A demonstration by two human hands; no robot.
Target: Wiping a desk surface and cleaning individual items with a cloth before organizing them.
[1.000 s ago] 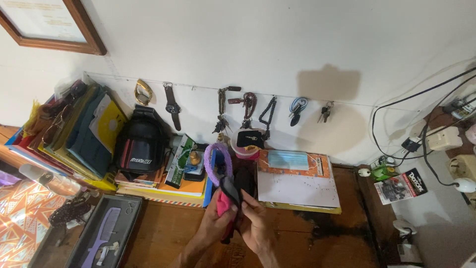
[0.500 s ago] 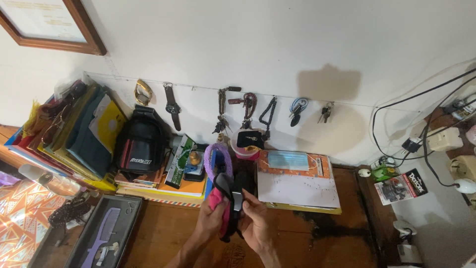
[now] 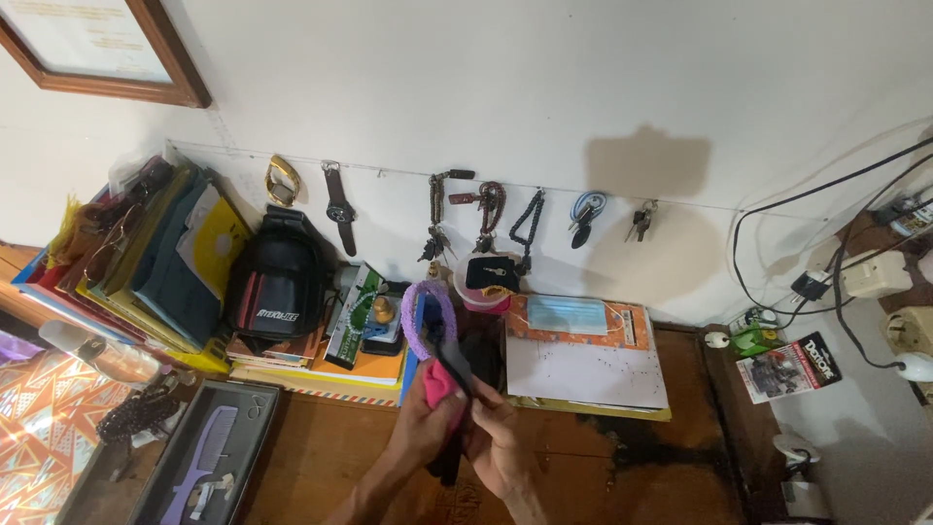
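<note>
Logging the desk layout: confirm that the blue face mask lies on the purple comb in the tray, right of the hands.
Not right. The head view shows the blue face mask on the orange clipboard; the purple comb lies left of the hands.

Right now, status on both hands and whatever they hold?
Left hand grips pink cloth. Right hand pinches black strap against it. Both above wooden desk; purple hoop and black bag sit just behind.

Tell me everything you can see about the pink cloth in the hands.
The pink cloth is bright pink, soft and bunched up. The left hand grips it from below, and it presses against a black object that the right hand also holds. It is above the wooden desk.
</note>
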